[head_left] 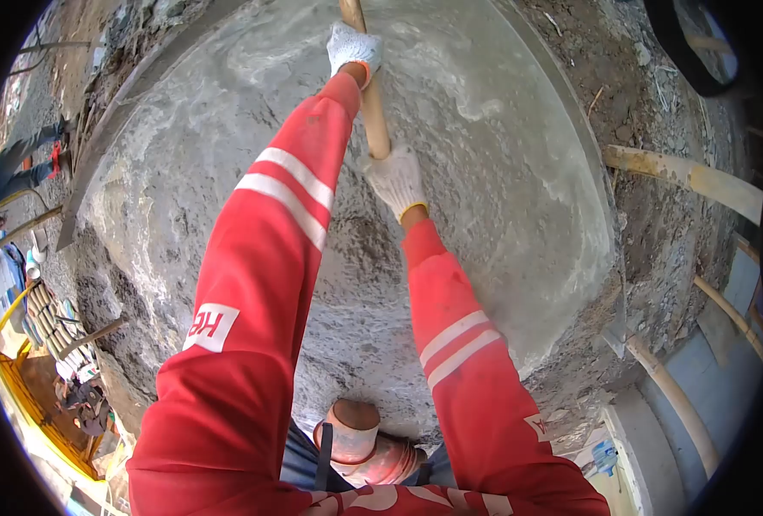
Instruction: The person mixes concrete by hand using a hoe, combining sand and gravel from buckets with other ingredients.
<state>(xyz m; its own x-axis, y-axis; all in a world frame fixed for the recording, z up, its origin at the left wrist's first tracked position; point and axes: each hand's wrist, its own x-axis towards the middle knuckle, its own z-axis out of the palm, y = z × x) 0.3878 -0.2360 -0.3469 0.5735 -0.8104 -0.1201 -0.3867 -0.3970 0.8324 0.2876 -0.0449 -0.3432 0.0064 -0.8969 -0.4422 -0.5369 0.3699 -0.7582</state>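
My left hand, in a white knit glove with an orange cuff, is wrapped around a pale wooden handle near the top of the view. Lower down the same handle, my right hand grips it in a dusty off-white glove with a yellow cuff. The handle runs on past the top edge, so the tool's head is out of sight. Beneath both hands spreads a wide bed of wet grey cement mix, watery towards the top and right, thicker and rougher near my feet.
Mud-smeared boots stand at the near edge of the mix. Thin curved boards border it. Wooden poles and a plank lie at right. Another person's legs and a yellow-edged container are at left.
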